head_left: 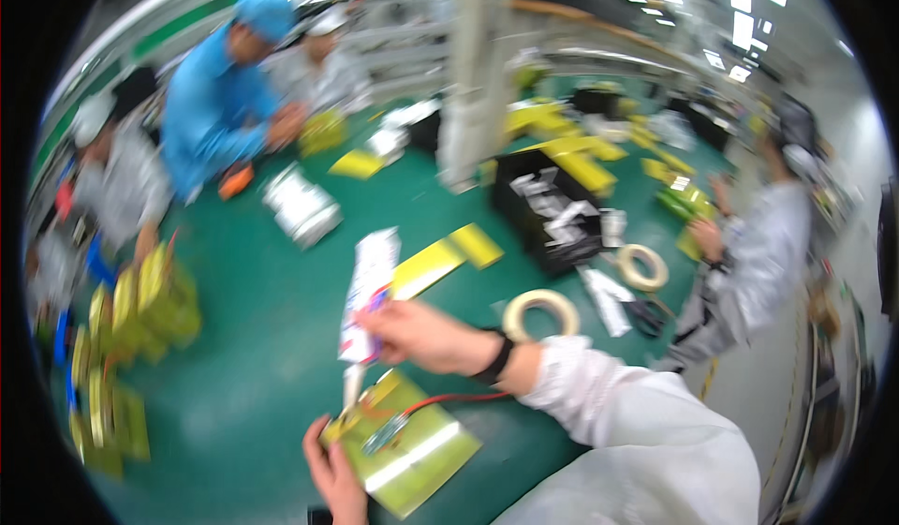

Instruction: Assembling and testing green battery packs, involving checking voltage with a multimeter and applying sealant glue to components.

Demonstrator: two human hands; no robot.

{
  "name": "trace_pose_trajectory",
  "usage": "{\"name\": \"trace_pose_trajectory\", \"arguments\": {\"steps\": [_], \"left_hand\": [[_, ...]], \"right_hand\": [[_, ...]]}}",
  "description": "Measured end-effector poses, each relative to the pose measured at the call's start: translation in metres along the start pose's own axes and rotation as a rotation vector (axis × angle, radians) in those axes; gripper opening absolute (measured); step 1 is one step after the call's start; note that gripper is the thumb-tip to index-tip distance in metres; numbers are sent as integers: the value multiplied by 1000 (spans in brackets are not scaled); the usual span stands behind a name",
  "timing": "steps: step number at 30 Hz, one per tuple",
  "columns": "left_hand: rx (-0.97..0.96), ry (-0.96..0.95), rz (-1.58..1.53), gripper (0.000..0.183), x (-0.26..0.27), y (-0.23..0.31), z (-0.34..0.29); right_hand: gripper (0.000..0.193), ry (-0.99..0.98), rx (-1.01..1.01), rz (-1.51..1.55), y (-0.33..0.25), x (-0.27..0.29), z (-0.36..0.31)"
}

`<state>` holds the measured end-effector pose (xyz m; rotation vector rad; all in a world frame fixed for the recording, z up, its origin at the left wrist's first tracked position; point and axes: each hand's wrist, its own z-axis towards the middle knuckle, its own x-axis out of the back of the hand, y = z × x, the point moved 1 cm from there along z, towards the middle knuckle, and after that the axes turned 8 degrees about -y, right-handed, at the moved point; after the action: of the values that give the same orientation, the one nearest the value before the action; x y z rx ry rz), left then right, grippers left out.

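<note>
My right hand (pixel 409 336) is closed around a white squeeze tube (pixel 371 267) with blue and red markings. The tube points nozzle-down, its white tip reaching the upper left corner of a flat pack (pixel 419 473) wrapped in yellow-green film. Whether the tip touches the pack, I cannot tell. My left hand (pixel 335 469) grips that pack by its left edge, thumb and fingers around it. On the pack's face lies a small greenish circuit board (pixel 385 433), from which a red wire (pixel 449 398) runs right beneath my right wrist.
Yellow sheets (pixel 428 267), tape rolls (pixel 540 316) and scissors (pixel 644 316) lie beyond my right arm. A black bin (pixel 548 211) holds white pieces. Several wrapped packs (pixel 140 310) stand at left. Co-workers sit or stand around the green table (pixel 253 384); a pillar (pixel 461 85) rises from its far side.
</note>
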<state>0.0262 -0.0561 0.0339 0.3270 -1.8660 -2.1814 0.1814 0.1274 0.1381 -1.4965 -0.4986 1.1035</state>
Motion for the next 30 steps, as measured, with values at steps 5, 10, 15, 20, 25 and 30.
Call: {"name": "trace_pose_trajectory", "arguments": {"steps": [5,10,15,20,25,30], "left_hand": [[-177,-19,247,37,61,-105,20],[-195,-159,-9,51,-3,2,1],[-50,-44,208,38,-15,34,1],[57,-66,100,38,-24,50,-6],[27,-137,1,39,-21,43,-10],[45,-79,41,43,-19,36,-8]], "right_hand": [[43,-32,32,273,-11,0,4],[46,78,46,380,-23,3,-32],[40,113,48,388,-25,4,-71],[42,210,99,413,-15,10,-110],[39,242,126,475,-6,13,-138],[39,277,169,519,-4,8,-150]]}}
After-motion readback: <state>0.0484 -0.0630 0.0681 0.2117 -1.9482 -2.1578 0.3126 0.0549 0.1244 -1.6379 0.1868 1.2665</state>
